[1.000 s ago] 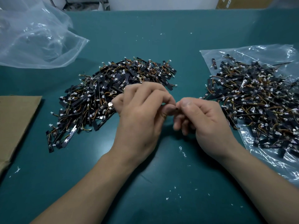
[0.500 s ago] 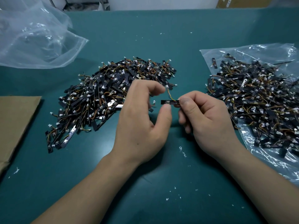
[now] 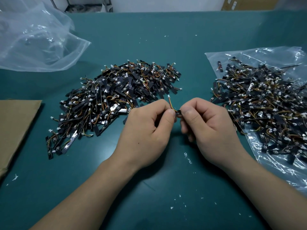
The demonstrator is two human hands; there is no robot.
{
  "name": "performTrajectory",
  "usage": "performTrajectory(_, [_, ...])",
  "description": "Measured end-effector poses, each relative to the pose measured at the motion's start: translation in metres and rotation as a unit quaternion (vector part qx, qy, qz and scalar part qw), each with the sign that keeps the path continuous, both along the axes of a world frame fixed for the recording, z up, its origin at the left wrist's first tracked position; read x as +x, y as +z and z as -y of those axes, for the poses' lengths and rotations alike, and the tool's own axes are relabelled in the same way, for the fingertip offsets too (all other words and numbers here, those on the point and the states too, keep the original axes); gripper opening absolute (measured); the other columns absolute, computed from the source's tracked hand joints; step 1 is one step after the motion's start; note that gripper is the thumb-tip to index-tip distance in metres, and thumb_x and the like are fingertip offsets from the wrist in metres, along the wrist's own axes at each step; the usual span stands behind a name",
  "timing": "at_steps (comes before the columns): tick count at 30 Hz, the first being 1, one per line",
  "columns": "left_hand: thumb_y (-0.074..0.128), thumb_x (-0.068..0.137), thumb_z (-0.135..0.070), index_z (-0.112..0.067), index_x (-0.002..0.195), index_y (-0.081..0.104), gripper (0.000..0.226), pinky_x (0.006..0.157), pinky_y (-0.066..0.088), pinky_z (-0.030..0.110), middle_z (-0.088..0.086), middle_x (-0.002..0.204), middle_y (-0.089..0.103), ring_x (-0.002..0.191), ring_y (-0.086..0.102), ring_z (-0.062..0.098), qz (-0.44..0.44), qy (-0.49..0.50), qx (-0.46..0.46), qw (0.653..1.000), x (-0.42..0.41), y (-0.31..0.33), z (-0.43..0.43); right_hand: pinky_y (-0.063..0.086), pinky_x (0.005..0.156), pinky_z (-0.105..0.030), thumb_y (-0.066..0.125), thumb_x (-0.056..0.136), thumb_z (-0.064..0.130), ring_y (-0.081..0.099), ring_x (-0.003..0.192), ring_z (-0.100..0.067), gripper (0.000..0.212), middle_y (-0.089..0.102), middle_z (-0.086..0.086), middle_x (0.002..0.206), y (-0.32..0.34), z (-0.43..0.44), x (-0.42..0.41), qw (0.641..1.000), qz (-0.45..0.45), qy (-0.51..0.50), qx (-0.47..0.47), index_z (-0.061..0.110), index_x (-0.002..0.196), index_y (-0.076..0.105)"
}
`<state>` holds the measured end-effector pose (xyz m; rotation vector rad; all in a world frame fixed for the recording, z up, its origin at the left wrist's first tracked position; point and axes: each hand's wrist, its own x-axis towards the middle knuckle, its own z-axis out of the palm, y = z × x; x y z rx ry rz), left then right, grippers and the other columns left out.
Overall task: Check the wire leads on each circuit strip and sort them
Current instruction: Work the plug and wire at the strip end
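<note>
Over the near middle of the teal table (image 3: 166, 188), the left hand (image 3: 146, 130), spread wide half a second ago, has closed in and now pinches the wire lead (image 3: 170, 103), which stands toward 12 o'clock. The right hand (image 3: 211, 128) pinches the circuit strip (image 3: 179, 111), now mostly hidden by its fingers. The loose pile (image 3: 113, 100) lies at 11 o'clock and the bagged pile (image 3: 265, 105) at 2, with cardboard (image 3: 15, 127) at 9 and a crumpled clear bag (image 3: 36, 40) at 10.

An electronics assembly workshop: heaped circuit strips (image 3: 119, 97) on a green counter (image 3: 166, 205), plastic bags (image 3: 33, 40), cardboard (image 3: 15, 127).
</note>
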<state>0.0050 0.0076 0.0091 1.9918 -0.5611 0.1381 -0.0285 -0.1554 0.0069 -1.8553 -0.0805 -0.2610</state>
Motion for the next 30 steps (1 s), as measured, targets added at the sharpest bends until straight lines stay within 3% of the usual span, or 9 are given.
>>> performTrajectory(3, [0.054, 0.097, -0.025, -0.016, 0.071, 0.06, 0.029, 0.058, 0.042, 0.03, -0.002, 0.059, 0.056, 0.058, 0.052, 0.015, -0.019, 0.0, -0.001, 1.0, -0.0007, -0.0007, 0.0008, 0.044, 0.051, -0.023, 0.055, 0.1, 0.035, 0.054, 0.049, -0.013, 0.026, 0.064, 0.0, 0.064, 0.0002, 0.0011, -0.0018, 1.0, -0.009, 0.013, 0.018, 0.02, 0.082, 0.063])
performTrajectory(5, [0.052, 0.097, -0.026, -0.022, 0.067, 0.054, 0.03, 0.061, 0.042, 0.027, -0.008, 0.063, 0.06, 0.062, 0.055, 0.009, -0.029, 0.01, 0.008, 1.0, -0.0009, -0.001, 0.0012, 0.045, 0.053, -0.023, 0.055, 0.102, 0.029, 0.056, 0.05, -0.014, 0.022, 0.064, 0.0, 0.065, -0.0011, 0.0013, -0.0016, 1.0, -0.013, 0.015, 0.005, 0.018, 0.084, 0.063])
performTrajectory(8, [0.052, 0.098, -0.021, -0.021, 0.069, 0.052, 0.029, 0.082, 0.048, 0.022, -0.007, 0.089, 0.073, 0.097, 0.063, -0.01, -0.018, 0.01, 0.015, 1.0, -0.0005, -0.0008, 0.0029, 0.046, 0.055, -0.023, 0.054, 0.102, 0.027, 0.057, 0.051, -0.014, 0.022, 0.066, -0.002, 0.067, -0.0029, 0.001, -0.0001, 1.0, -0.018, 0.009, -0.01, 0.016, 0.085, 0.063])
performTrajectory(10, [0.053, 0.097, -0.017, -0.013, 0.071, 0.056, 0.026, 0.088, 0.049, 0.026, -0.002, 0.092, 0.072, 0.108, 0.065, -0.001, 0.006, 0.013, 0.006, 1.0, 0.0001, -0.0013, 0.0026, 0.046, 0.055, -0.023, 0.054, 0.102, 0.028, 0.057, 0.051, -0.014, 0.023, 0.066, -0.003, 0.067, -0.0034, 0.0006, 0.0004, 1.0, -0.019, 0.008, -0.012, 0.016, 0.084, 0.063])
performTrajectory(13, [0.055, 0.098, -0.019, -0.01, 0.073, 0.061, 0.027, 0.068, 0.047, 0.031, -0.002, 0.072, 0.064, 0.072, 0.06, 0.013, 0.016, 0.018, -0.011, 1.0, -0.0019, 0.0001, 0.0015, 0.046, 0.054, -0.024, 0.054, 0.102, 0.029, 0.058, 0.05, -0.014, 0.024, 0.066, -0.001, 0.066, -0.0017, 0.0005, 0.0001, 1.0, -0.023, 0.009, -0.006, 0.019, 0.083, 0.064])
performTrajectory(15, [0.056, 0.097, -0.021, -0.011, 0.07, 0.06, 0.029, 0.058, 0.042, 0.031, 0.002, 0.063, 0.059, 0.06, 0.053, 0.019, 0.001, 0.012, -0.024, 1.0, -0.0029, 0.0017, 0.0015, 0.047, 0.053, -0.026, 0.053, 0.102, 0.03, 0.058, 0.05, -0.015, 0.025, 0.066, 0.0, 0.065, -0.0007, 0.0006, 0.0001, 0.999, -0.026, 0.017, -0.008, 0.019, 0.083, 0.065])
performTrajectory(25, [0.051, 0.098, -0.02, -0.016, 0.074, 0.063, 0.027, 0.055, 0.039, 0.025, 0.0, 0.064, 0.063, 0.054, 0.051, 0.01, -0.095, -0.047, -0.067, 0.992, 0.0025, 0.0015, 0.0004, 0.043, 0.051, -0.024, 0.053, 0.101, 0.028, 0.054, 0.048, -0.015, 0.025, 0.065, -0.001, 0.063, -0.0004, 0.0021, 0.0012, 0.999, -0.029, 0.01, 0.021, 0.021, 0.08, 0.064])
performTrajectory(30, [0.052, 0.099, -0.022, -0.02, 0.079, 0.065, 0.025, 0.054, 0.037, 0.022, -0.001, 0.061, 0.063, 0.052, 0.049, 0.006, -0.095, -0.043, -0.06, 0.993, 0.0006, 0.0005, 0.001, 0.043, 0.05, -0.026, 0.055, 0.098, 0.026, 0.054, 0.048, -0.017, 0.022, 0.064, -0.004, 0.063, 0.0014, 0.0017, -0.0007, 0.998, -0.035, 0.012, 0.045, 0.012, 0.084, 0.064])
